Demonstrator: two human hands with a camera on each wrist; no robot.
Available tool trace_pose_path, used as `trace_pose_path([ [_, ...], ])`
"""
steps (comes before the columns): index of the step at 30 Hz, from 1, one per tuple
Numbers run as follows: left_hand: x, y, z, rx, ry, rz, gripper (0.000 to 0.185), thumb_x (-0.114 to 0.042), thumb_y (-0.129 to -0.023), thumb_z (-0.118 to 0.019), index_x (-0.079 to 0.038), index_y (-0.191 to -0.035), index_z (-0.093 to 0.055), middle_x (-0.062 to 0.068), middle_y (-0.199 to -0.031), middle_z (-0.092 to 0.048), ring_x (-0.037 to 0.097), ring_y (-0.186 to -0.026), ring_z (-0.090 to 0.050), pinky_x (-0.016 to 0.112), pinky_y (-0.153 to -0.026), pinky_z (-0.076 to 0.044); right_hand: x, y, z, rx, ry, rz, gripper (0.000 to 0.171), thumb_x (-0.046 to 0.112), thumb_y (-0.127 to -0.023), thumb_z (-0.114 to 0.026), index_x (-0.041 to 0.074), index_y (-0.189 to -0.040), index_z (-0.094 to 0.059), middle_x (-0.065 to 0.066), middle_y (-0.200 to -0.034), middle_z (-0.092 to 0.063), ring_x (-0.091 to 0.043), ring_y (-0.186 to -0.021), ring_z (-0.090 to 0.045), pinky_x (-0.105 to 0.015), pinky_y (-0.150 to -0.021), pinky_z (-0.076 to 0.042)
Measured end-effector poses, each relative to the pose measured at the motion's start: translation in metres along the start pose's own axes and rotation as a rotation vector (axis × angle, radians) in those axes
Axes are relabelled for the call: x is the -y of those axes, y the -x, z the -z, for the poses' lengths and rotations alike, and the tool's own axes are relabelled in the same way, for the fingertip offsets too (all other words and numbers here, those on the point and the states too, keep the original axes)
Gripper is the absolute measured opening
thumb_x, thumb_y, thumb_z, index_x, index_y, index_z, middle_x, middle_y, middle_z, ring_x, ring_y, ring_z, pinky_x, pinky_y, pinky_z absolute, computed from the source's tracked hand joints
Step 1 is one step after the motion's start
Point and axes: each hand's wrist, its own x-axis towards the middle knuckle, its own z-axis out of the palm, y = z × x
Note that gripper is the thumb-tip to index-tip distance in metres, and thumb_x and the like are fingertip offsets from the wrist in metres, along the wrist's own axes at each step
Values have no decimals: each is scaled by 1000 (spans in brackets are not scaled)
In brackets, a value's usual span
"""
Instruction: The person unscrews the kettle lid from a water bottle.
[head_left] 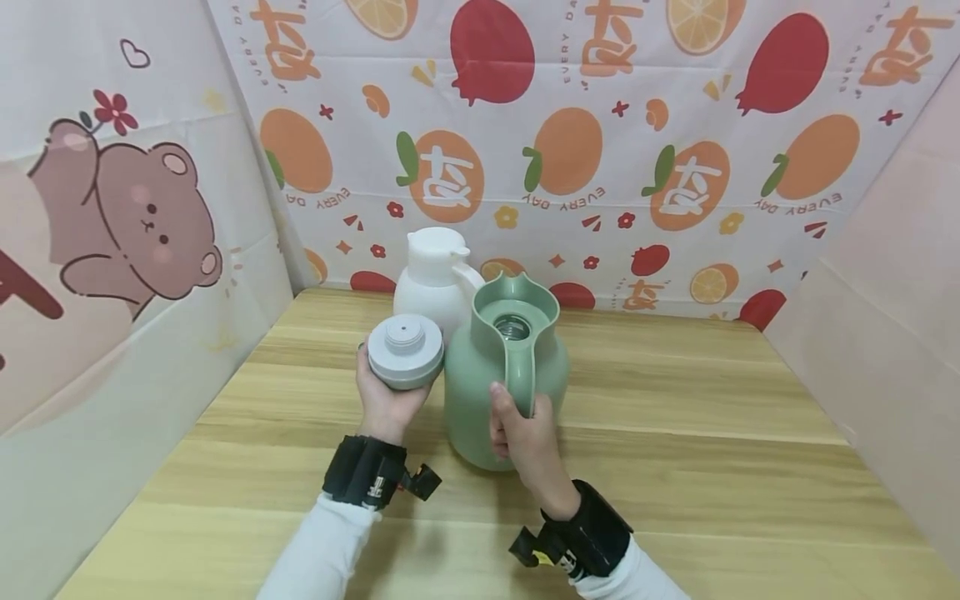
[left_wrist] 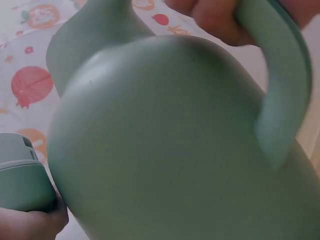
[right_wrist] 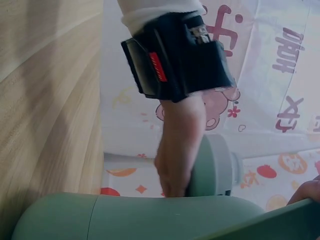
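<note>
My left hand [head_left: 388, 408] holds a round lid [head_left: 405, 354], pale grey on top with a green rim and a small raised knob in its middle. Just to the right is a green thermos jug [head_left: 467, 400] with no lid on it, its round threaded mouth [head_left: 514, 326] in view. My right hand [head_left: 527, 442] grips the jug by its handle [head_left: 519, 375]. In the left wrist view the jug's rounded body fills most of the picture, and the lid's edge [left_wrist: 25, 187] appears close beside it. The right wrist view has the lid [right_wrist: 212, 167] behind the jug's side [right_wrist: 150, 217].
A white jug [head_left: 431, 292] with its lid on stands behind the held lid and the green jug, near the table's back edge. Printed cloth [head_left: 600, 275] hangs behind the wood-grain table [head_left: 675, 467] and along its sides. Each wrist wears a black strap with a small camera.
</note>
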Motion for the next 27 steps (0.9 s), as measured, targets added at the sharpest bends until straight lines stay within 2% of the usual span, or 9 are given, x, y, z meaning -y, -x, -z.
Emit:
trace_pose_path([
  [6, 1, 6, 10, -40, -22, 5, 54, -47, -94, -32, -25, -143, -25, 3, -145, -20, 28, -131, -23, 42, -102, -26, 0, 4, 5, -15, 2, 12, 49, 23, -92, -51, 0, -53, -34, 1, -45, -32, -11, -36, -29, -23, -37, -25],
  [12, 8, 8, 17, -53, -57, 28, 54, -50, -94, -29, -27, -143, -24, 5, -144, -21, 29, -131, -24, 43, -102, -27, 3, 7, 15, -11, 14, 21, 49, 22, -93, -50, 0, -52, -33, 1, -45, -32, -11, -36, -29, -23, -36, -26],
  [17, 16, 7, 22, -36, -18, 59, 57, -49, -94, -30, -25, -144, -17, 7, -145, -18, 31, -130, -25, 42, -104, -23, 6, 8, 25, -8, -5, 20, 48, 20, -93, -49, 3, -53, -32, 1, -45, -30, -12, -36, -27, -25, -36, -24],
  [21, 24, 5, 27, -30, 19, 85, 58, -49, -94, -30, -23, -144, -16, 8, -147, -15, 34, -127, -28, 42, -105, -21, 8, 10, 34, -9, 23, 31, 47, 21, -95, -48, 6, -54, -32, -2, -46, -30, -14, -37, -27, -25, -36, -25],
  [27, 40, 3, 32, -70, -35, 89, 58, -51, -94, -25, -23, -144, -18, 11, -143, -21, 35, -123, -32, 43, -103, -24, 12, 12, 48, -24, 20, 51, 45, 21, -96, -47, 8, -56, -32, -4, -46, -27, -15, -37, -24, -27, -35, -23],
])
